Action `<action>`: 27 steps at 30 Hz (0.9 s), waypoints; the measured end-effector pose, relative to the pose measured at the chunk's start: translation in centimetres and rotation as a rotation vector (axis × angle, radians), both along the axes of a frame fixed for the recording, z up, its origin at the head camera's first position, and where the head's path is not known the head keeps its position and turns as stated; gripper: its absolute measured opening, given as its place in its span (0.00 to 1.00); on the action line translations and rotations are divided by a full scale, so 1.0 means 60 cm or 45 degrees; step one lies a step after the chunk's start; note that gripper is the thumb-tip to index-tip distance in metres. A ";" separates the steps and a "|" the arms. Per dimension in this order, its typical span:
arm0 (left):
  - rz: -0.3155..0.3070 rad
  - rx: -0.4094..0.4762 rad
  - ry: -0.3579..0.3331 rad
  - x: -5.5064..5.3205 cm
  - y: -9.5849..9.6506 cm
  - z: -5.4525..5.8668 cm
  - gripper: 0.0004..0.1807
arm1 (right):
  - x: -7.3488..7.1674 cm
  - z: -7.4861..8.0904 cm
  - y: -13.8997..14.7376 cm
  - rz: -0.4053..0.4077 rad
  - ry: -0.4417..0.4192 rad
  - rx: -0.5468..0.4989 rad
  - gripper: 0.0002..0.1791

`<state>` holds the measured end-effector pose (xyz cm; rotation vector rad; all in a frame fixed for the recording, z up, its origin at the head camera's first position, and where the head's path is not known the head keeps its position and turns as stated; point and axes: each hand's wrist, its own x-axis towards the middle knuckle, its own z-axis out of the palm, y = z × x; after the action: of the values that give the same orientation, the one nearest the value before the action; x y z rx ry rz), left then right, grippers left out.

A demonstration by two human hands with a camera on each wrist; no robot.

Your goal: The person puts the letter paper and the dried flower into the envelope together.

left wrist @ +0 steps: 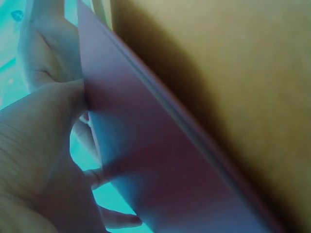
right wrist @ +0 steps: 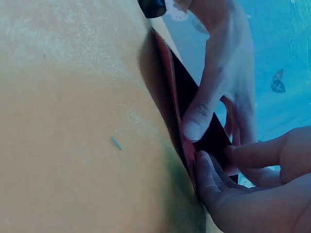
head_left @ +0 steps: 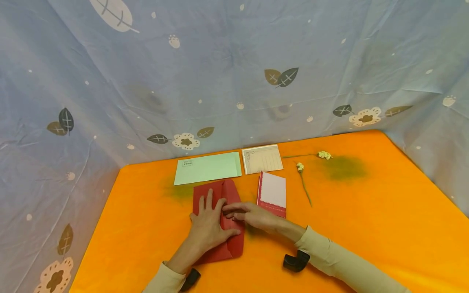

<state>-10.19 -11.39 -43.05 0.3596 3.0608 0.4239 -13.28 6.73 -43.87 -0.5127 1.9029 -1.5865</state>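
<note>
A red envelope (head_left: pixel 234 240) lies on the orange tabletop in the head view, its flap turned out to the right. Across it spreads my left hand (head_left: pixel 207 226), fingers apart on the body and thumb reaching over onto the flap. My right hand (head_left: pixel 256 215) comes in from the right, its bent fingers and thumb at the fold beside the opening. In the right wrist view its fingers (right wrist: pixel 208 174) and thumb meet the envelope close to the left thumb. The left wrist view shows a red panel (left wrist: pixel 136 126) of the envelope from its edge.
Behind the envelope lie a pale green envelope (head_left: pixel 209 169) and a cream postcard (head_left: pixel 261 159). A red and white card (head_left: pixel 272 193) rests just beyond my right hand. Two small dried flowers (head_left: pixel 300 167) are farther right. Patterned cloth (head_left: pixel 234 81) closes off the back and sides.
</note>
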 end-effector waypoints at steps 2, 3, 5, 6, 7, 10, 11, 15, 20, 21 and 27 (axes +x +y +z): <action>0.006 0.011 0.008 -0.001 0.000 0.000 0.48 | 0.001 0.002 0.000 0.009 0.047 0.044 0.19; 0.009 0.017 0.011 -0.001 0.000 -0.001 0.47 | 0.003 0.003 0.000 0.018 0.083 0.077 0.19; 0.015 0.030 0.018 0.000 -0.001 -0.001 0.46 | 0.006 0.008 0.001 0.046 0.162 0.122 0.18; 0.017 0.034 0.025 0.000 -0.002 -0.001 0.46 | 0.008 0.012 0.002 0.064 0.205 0.134 0.18; 0.021 0.039 0.025 0.000 -0.002 -0.002 0.46 | 0.010 0.016 0.004 0.074 0.241 0.144 0.18; 0.017 0.037 0.042 0.000 -0.003 -0.002 0.46 | 0.014 0.031 0.015 0.072 0.280 0.131 0.18; 0.017 0.036 0.043 0.000 -0.004 -0.002 0.46 | 0.013 0.035 0.021 0.058 0.290 0.123 0.18; 0.020 0.028 0.040 -0.001 -0.003 -0.003 0.47 | 0.000 0.046 0.053 -0.038 0.337 0.085 0.20; 0.025 0.027 0.041 -0.002 -0.002 -0.005 0.47 | -0.028 0.047 0.106 -0.195 0.414 0.078 0.22; 0.026 0.027 0.043 -0.002 -0.002 -0.005 0.47 | -0.033 0.046 0.116 -0.221 0.426 0.084 0.22; 0.033 0.032 0.045 -0.003 -0.003 -0.008 0.47 | -0.051 0.034 0.165 -0.328 0.467 0.165 0.25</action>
<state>-10.37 -11.57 -43.51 0.3327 3.1003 0.4628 -16.36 16.62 -41.81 -0.5501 2.4129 -1.5945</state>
